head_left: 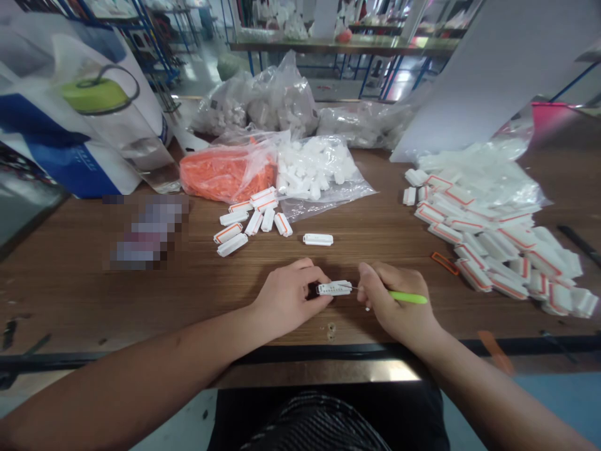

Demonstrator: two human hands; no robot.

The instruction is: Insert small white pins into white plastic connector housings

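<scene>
I see the left hand (286,295) pinching one end of a small white oblong plastic piece (334,288) over the brown wood-grained tabletop (375,219), near its front edge. The right hand (394,316) holds a thin tool with a bright green handle (409,298), its tip over the piece. A single white oblong block (318,239) lies just beyond; off to the right sprawls a heap of orange-lined white plastic pieces (498,244)
</scene>
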